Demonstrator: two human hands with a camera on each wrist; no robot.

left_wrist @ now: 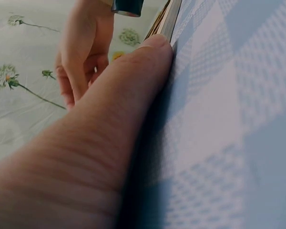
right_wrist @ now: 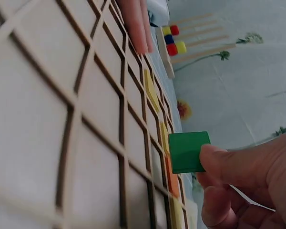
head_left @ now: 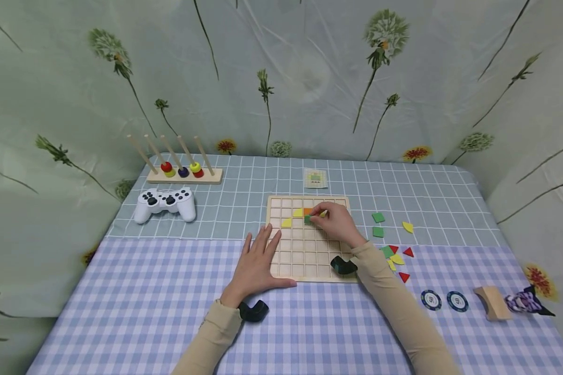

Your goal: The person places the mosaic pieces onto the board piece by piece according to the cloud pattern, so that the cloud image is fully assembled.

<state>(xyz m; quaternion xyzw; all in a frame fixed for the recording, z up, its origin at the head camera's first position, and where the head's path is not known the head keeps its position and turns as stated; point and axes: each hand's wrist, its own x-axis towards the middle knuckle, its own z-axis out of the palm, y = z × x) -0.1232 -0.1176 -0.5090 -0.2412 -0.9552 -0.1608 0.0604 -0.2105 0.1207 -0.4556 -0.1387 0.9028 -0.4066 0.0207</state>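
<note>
A green square tile is pinched between the thumb and fingers of my right hand, just over the upper part of a wooden grid board. Close to it on the board lie an orange tile, a yellow tile and a second yellow tile. Another bit of yellow shows partly behind the right fingers. My left hand rests with spread fingers at the board's left side, its thumb along the near edge. Some board cells are hidden under the right hand and forearm.
Loose green squares, yellow curved pieces and red triangles lie right of the board. Farther right are two poker chips, an arched wooden block and a purple figure. Behind are a patterned card, game controller and peg stand.
</note>
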